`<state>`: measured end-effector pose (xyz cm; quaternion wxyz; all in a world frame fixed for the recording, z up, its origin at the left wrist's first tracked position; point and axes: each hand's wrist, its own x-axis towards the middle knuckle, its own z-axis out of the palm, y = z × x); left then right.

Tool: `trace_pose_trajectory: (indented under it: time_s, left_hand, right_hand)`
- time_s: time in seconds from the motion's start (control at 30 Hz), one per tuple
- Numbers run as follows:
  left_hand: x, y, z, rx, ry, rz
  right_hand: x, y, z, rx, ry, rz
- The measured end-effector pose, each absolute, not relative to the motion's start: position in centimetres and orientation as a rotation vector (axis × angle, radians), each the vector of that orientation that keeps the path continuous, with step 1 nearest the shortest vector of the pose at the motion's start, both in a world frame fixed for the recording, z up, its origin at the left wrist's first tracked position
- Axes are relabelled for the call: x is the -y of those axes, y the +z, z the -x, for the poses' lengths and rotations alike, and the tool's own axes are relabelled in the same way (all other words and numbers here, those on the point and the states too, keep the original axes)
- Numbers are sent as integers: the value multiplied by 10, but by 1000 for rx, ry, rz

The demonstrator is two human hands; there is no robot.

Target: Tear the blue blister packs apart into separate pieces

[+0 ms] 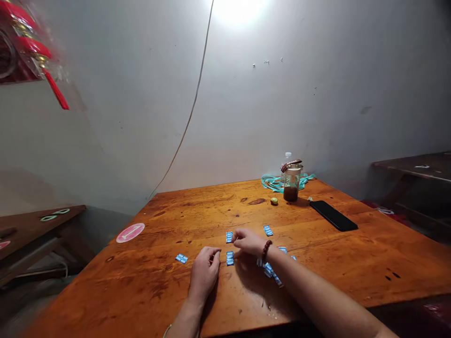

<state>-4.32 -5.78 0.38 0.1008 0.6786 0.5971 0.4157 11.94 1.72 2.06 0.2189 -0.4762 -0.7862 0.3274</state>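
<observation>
My right hand [247, 241], with a dark red bead bracelet [267, 250] at the wrist, reaches across the table. Its fingertips are pinched at the right edge of a small blue-and-white card [229, 237]. Directly below that lies a second blue-and-white card [230, 258], between my two hands. My left hand [205, 270] rests on the wood with fingers curled and thumb close to the index finger; whether anything is inside is hidden. Another small card [182, 258] lies left of it. Several more cards [268, 270] lie loosely under my right forearm, partly covered by it. One card [268, 230] sits beyond my right wrist.
On the wooden table [197, 211] a jar with dark liquid [291, 187] stands at the back, by a turquoise strap [273, 183]. A small yellowish-green object [274, 201] is near it. A black phone [333, 215] lies right; a round pink sticker [130, 233] is left.
</observation>
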Motion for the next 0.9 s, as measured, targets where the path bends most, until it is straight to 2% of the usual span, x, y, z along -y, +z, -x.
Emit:
trace_pose_trajectory:
  time_s: [0.13, 0.33, 0.6, 0.9]
  left_hand:
    - [68, 17, 27, -1627, 1259, -2030]
    - [55, 39, -37, -1308, 863, -2258]
    - [4, 12, -81, -1529, 597, -2440]
    - [8, -1, -81, -1502, 558, -2481]
  right_hand:
    - [-24, 26, -184, 2091, 918, 1296]
    - [-10, 7, -257, 2050, 874, 1504]
    - [4, 0, -257, 2217, 624, 1478]
    - [15, -1, -256, 2106, 704, 1498]
